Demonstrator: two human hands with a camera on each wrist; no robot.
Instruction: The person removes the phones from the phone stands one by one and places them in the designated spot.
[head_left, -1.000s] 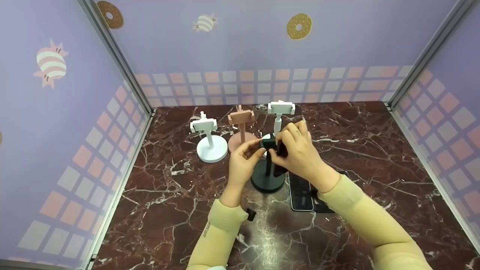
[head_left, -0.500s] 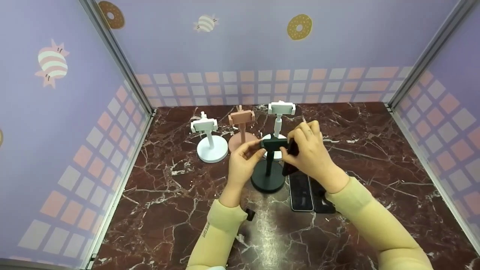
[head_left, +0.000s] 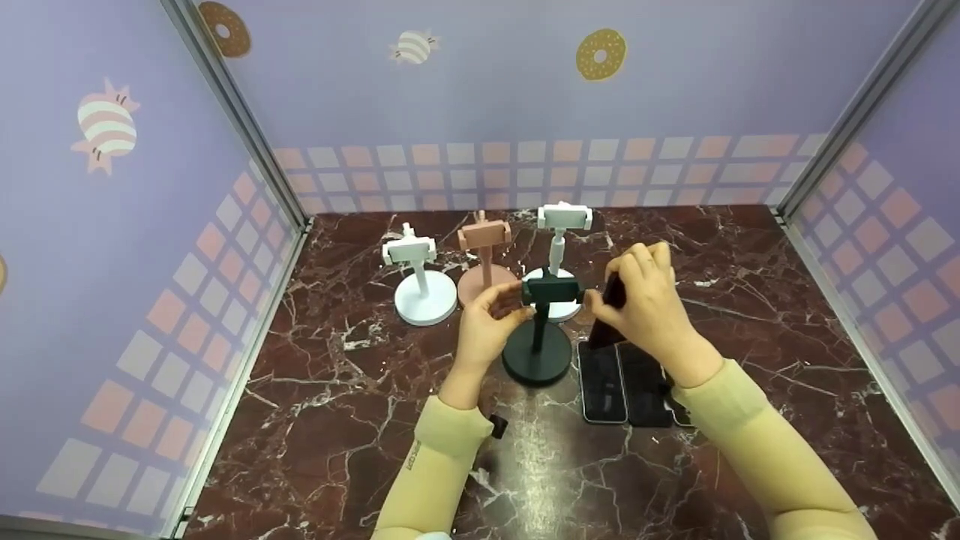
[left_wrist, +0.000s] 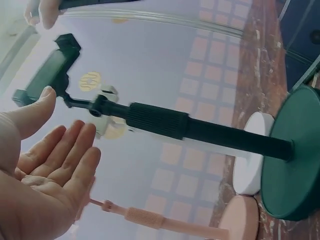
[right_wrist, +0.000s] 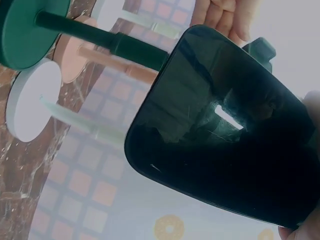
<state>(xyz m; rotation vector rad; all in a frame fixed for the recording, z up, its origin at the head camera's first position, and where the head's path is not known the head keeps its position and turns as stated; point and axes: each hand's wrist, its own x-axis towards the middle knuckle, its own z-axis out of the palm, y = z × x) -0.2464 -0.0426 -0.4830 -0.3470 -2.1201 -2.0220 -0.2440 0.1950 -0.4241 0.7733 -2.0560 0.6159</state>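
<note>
A black phone stand (head_left: 538, 352) stands upright mid-table, its clamp (head_left: 553, 290) on top holding no phone. My left hand (head_left: 486, 330) is at the clamp's left end. In the left wrist view the left hand (left_wrist: 55, 165) has its fingers extended, palm showing, with the thumb at the clamp's edge (left_wrist: 47, 75). To the right of the clamp, my right hand (head_left: 645, 304) grips a dark phone (head_left: 606, 319) by its edges. That phone (right_wrist: 220, 130) fills much of the right wrist view and hides part of the stand.
Behind are a short white stand (head_left: 424, 298), a pink stand (head_left: 480, 279) and a taller white stand (head_left: 556, 244). Several phones (head_left: 602, 386) lie side by side at the right, partly under the right arm. Patterned panels (head_left: 465, 90) enclose the table (head_left: 337, 420).
My right hand has moved to the right with the phone, away from the black stand, uncovering its clamp. The left hand has stayed nearly in place beside the clamp.
</note>
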